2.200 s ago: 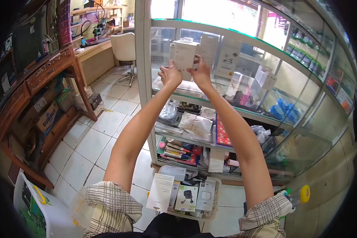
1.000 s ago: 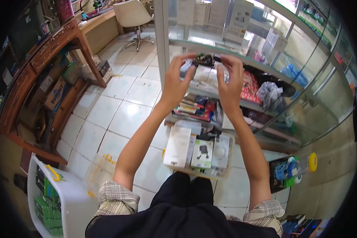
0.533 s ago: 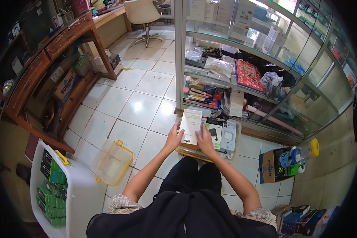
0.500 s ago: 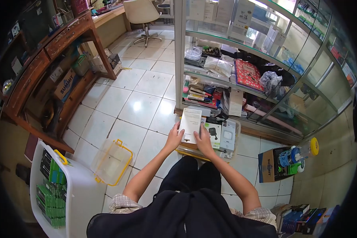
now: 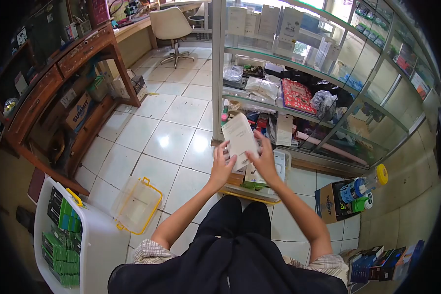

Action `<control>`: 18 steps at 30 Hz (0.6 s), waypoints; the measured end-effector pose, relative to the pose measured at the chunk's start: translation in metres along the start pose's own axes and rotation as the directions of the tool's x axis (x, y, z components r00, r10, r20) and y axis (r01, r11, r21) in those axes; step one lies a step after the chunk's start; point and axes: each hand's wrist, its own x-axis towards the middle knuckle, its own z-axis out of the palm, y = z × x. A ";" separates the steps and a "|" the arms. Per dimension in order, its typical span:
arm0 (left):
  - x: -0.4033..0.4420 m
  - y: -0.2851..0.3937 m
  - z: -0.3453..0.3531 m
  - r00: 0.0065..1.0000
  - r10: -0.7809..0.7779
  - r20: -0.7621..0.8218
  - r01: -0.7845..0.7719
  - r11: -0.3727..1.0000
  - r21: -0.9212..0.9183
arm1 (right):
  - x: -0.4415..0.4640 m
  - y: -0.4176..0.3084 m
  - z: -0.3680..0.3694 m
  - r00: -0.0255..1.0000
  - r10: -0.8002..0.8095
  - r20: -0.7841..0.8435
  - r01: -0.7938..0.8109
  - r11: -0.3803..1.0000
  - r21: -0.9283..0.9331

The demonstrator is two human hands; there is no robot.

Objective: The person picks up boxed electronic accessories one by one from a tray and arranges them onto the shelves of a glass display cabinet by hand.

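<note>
White tub [image 5: 108, 245] on floor, 8 o'clock from white box, green packs [image 5: 63, 255] inside. Clear lid [image 5: 141, 206], yellow clips, also 8 o'clock, flat on floor, nearer. Left hand [image 5: 223, 166] grips lower left side of white box [image 5: 239, 139]. White box up in air between hands, top leaning to 11 o'clock, print too blurry to read. Clear tub [image 5: 287, 169] under it, 5 o'clock, boxes inside. Right hand [image 5: 265, 160] grips lower right side. Glass case [image 5: 218, 88], 2 o'clock. Summit carton [image 5: 325, 203], 4 o'clock.
</note>
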 end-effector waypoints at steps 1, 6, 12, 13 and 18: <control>0.008 0.010 0.002 0.997 0.075 -0.014 -0.074 0.997 0.033 | 0.011 -0.020 -0.016 1.000 -0.020 0.004 0.020 1.000 -0.021; 0.059 0.063 0.001 0.894 0.448 0.011 -0.405 0.795 0.451 | 0.066 -0.083 -0.082 0.982 -0.188 0.014 0.188 0.974 -0.129; 0.104 0.089 0.014 0.912 0.397 0.103 -0.400 0.917 0.010 | 0.112 -0.120 -0.124 0.940 -0.308 0.144 0.327 0.936 -0.132; 0.110 0.092 0.015 0.932 0.291 0.218 -0.281 0.957 -0.076 | 0.121 -0.123 -0.129 0.938 -0.315 0.143 0.334 0.933 -0.137; 0.149 0.107 0.034 0.982 0.055 0.183 0.027 0.906 -0.422 | 0.166 -0.117 -0.152 0.924 -0.382 -0.010 0.369 0.899 -0.235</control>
